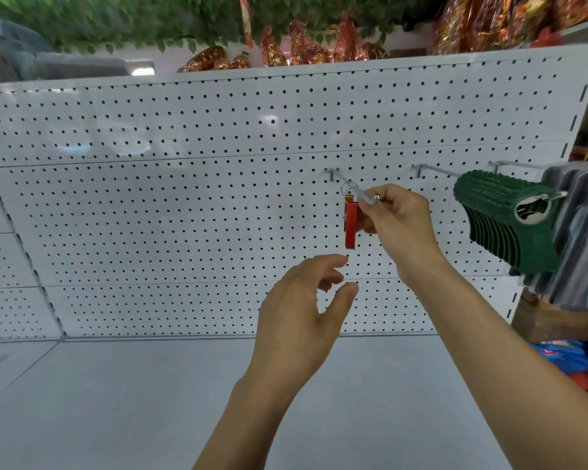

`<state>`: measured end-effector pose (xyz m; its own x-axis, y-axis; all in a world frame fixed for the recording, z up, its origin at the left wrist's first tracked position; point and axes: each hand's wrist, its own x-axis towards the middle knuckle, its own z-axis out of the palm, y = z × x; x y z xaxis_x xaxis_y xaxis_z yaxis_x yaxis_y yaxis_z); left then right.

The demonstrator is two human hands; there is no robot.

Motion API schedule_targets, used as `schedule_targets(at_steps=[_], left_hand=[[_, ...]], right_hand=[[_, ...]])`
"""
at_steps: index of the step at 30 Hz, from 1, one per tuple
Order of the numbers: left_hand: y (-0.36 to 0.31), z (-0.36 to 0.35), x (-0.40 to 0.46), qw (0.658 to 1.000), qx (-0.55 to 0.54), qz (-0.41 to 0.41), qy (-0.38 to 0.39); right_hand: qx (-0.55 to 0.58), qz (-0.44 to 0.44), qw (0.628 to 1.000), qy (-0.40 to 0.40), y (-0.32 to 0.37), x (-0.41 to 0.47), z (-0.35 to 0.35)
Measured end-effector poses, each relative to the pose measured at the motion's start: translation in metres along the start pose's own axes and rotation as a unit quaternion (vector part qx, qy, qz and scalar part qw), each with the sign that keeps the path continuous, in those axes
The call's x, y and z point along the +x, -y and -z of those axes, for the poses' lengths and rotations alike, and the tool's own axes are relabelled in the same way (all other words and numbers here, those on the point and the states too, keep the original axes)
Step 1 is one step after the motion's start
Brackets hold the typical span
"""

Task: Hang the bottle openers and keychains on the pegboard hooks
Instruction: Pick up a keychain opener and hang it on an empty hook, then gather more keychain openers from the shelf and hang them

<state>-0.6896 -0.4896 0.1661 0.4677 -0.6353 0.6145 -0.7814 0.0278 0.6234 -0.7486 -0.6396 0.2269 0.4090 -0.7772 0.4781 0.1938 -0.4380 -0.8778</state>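
A white pegboard [184, 205] fills most of the view, bare across its left and middle stretch, with a grey shelf [116, 401] running under it. Above its top edge, at twelve o'clock, hang green leaves [116, 22] and shiny red and gold decorations [299, 45].

Just below centre, the left hand [306, 307] is raised with its palm turned inward. Its fingers are loosely bent, thumb and forefinger parted, and it holds nothing. Its fingertips sit just under the lower end of a red bottle opener [351, 225], not touching it.

The red bottle opener hangs upright from a small metal ring [348, 187] that is threaded on a hook [350, 184] sticking out of the pegboard, a little right of centre. From the opener, the right hand [398, 218] lies at three o'clock. Its thumb and forefinger pinch the front end of the hook, and the other fingers curl behind the red bottle opener; whether they touch it cannot be told.

Further right, at about three o'clock in the view, a second hook [435, 169] carries a tight row of green bottle openers [510, 225], packed face to face. Beside them at the right edge, a third hook [520, 165] holds a stack of grey items [577, 239], too blurred to identify. Below these, at four o'clock, sit blue and red packets [571, 361].
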Motion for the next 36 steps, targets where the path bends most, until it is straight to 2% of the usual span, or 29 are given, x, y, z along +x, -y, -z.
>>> schedule_targets(at_steps=[6,12,19,23,26,36], left_hand=[[0.005,0.0,-0.003,0.999,0.043,0.01,0.012],[0.011,-0.002,-0.008,0.997,0.075,0.015,0.014],[0.019,-0.008,-0.043,0.993,0.117,0.005,-0.005],[0.031,-0.011,-0.077,0.99,0.142,0.026,-0.008],[0.048,-0.008,-0.107,0.986,0.154,0.056,-0.005],[0.128,0.055,-0.204,0.963,0.125,0.236,0.034]], right_hand=[[-0.028,-0.007,1.0,-0.007,-0.009,0.017,-0.005],[-0.009,0.001,1.0,-0.02,-0.015,0.015,-0.005],[-0.105,0.058,0.992,-0.027,-0.046,-0.058,0.009],[-0.159,0.084,0.983,0.024,-0.072,-0.119,0.009],[-0.191,0.072,0.976,0.074,-0.09,-0.162,0.001],[-0.26,-0.014,0.929,0.261,-0.126,-0.266,-0.078]])
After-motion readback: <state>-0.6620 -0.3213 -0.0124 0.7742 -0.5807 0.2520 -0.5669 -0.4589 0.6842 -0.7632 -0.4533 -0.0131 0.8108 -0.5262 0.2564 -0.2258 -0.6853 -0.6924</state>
